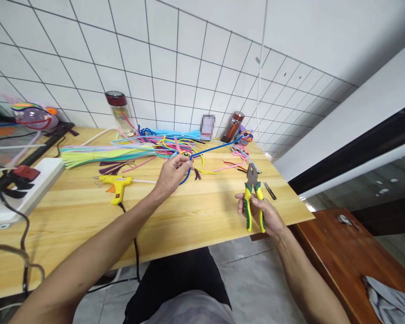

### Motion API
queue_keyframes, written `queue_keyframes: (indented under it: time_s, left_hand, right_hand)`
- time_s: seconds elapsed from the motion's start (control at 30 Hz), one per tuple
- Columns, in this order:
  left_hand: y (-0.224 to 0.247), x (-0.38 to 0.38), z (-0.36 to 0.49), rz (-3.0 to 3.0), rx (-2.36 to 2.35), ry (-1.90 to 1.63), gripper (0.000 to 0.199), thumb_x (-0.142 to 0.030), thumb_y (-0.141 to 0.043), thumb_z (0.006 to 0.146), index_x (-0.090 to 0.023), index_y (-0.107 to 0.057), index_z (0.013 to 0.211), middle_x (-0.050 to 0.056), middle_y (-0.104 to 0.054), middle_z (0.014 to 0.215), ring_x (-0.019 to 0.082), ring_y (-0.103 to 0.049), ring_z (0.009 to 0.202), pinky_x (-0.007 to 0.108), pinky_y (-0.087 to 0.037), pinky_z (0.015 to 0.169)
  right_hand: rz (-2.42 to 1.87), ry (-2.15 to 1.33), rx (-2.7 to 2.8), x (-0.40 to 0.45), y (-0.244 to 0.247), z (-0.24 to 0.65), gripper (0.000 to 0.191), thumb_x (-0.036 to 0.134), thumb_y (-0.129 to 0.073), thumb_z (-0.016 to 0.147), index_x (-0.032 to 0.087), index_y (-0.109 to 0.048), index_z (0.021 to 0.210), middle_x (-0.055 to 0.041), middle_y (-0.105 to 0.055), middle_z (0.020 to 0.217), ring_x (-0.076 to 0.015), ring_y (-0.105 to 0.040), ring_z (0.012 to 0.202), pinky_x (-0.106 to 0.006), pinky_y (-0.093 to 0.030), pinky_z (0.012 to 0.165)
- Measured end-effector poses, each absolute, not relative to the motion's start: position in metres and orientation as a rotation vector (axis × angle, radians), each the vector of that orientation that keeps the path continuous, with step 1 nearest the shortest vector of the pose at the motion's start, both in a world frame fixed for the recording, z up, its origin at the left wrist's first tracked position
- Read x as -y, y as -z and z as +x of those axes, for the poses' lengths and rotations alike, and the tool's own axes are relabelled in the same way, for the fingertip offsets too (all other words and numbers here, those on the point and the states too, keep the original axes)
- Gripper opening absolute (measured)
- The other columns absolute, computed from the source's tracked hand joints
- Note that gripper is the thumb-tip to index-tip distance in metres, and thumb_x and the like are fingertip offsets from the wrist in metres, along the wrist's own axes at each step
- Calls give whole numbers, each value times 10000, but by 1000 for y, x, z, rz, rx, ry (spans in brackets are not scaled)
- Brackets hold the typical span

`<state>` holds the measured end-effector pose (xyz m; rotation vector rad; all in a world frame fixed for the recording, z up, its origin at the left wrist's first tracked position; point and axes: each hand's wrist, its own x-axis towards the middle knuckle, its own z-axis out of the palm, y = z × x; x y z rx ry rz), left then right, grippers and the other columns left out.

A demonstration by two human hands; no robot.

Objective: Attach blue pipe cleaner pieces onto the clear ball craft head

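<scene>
Over the middle of the table, my left hand (175, 170) pinches a blue pipe cleaner (216, 147). One long end of it stretches to the upper right, and a shorter end curves down below the fingers. A small round piece like an eye shows at the fingertips. My right hand (265, 211) is closed round the yellow and green handles of the pliers (252, 177), whose jaws point up and away. Small dark snips (270, 191) lie just right of the pliers. Behind my left hand are bundles of coloured pipe cleaners (108, 154).
A yellow glue gun (118, 186) lies left of centre, its cord hanging over the table's front edge. At the left is a white power strip (37, 189). Two bottles (119, 110) (234, 126), a phone (207, 127) and a decorated figure (245, 136) stand along the wall.
</scene>
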<state>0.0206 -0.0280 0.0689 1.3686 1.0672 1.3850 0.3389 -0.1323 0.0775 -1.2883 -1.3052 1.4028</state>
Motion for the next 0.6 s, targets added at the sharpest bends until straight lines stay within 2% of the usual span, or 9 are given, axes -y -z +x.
queue_keyframes:
  time_s: [0.13,0.27,0.33,0.4,0.5,0.6]
  left_hand:
    - [-87,33,34,1281,-934,-1362,382,-533,-769,764,-200,-635,895,38,-750,805,174,-685,731,318,-548,752]
    - [-106,42,45,1230,-826,-1275,363,-495,-778,751,-193,-645,903,45,-768,804,141,-619,637,282,-485,635]
    - [-111,46,50,1213,-785,-1247,350,-482,-784,741,-186,-665,884,54,-776,812,134,-601,653,271,-467,628]
    - [-115,49,54,1203,-742,-1224,330,-477,-776,746,-184,-678,863,56,-778,819,132,-594,666,273,-472,648]
    - [-116,51,58,1195,-714,-1195,300,-464,-765,764,-186,-679,835,53,-772,806,134,-597,680,280,-480,672]
    - [-117,55,59,1204,-694,-1145,278,-449,-763,762,-185,-681,797,55,-764,781,138,-600,678,289,-499,687]
  right_hand:
    - [-1263,-1433,1443,130,-83,320,528,654,-669,896,171,-765,1084,-82,-750,763,-245,-700,679,-379,-549,711]
    - [-1384,-1244,1628,122,-87,309,538,650,-664,914,151,-788,1072,-130,-810,908,-225,-695,702,-315,-495,575]
    - [-1441,-1162,1678,119,-88,305,529,639,-679,905,150,-797,1068,-137,-819,960,-210,-678,699,-295,-476,529]
    - [-1461,-1174,1686,118,-88,303,541,641,-697,891,149,-794,1094,-136,-818,1001,-206,-673,685,-307,-515,529]
    - [-1476,-1169,1713,118,-88,301,525,652,-690,901,161,-782,1062,-131,-808,1062,-220,-703,712,-380,-616,647]
    - [-1531,-970,1825,119,-88,300,453,627,-636,956,192,-746,895,-117,-805,1031,-261,-743,841,-437,-624,832]
